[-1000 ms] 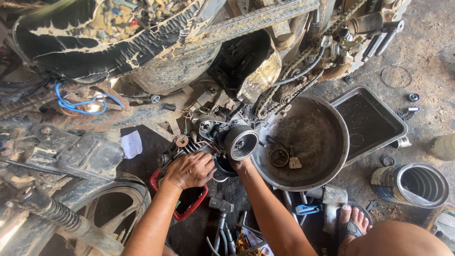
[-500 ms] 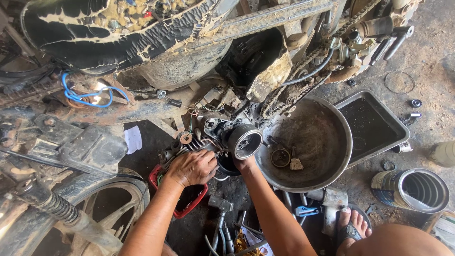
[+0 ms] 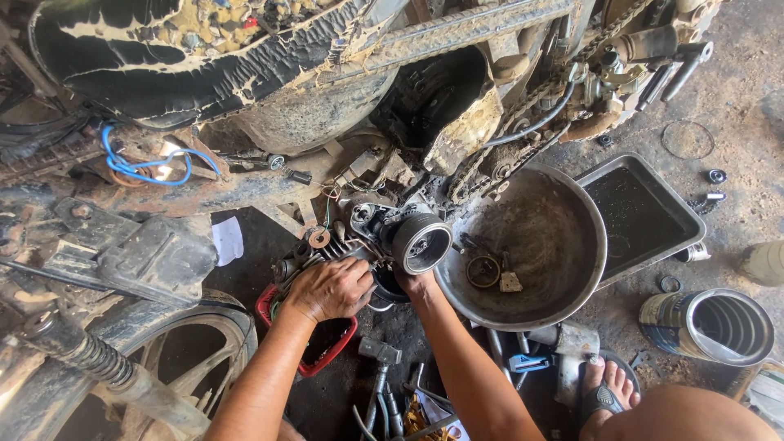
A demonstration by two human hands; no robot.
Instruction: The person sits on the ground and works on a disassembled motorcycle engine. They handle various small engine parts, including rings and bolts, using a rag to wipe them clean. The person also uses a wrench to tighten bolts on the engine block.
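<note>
Engine block [image 3: 371,237] sits on the ground under the motorbike, beside the metal bowl [image 3: 572,269], long axis running left-right, left hand [image 3: 331,287] clamped over its near left end, right hand [image 3: 408,282] tucked underneath, grip unclear.

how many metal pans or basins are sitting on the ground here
2: a round metal basin right of the engine part, holding small pieces, and a rectangular tray touching its far right side. Others may be hidden under the motorcycle.
</note>
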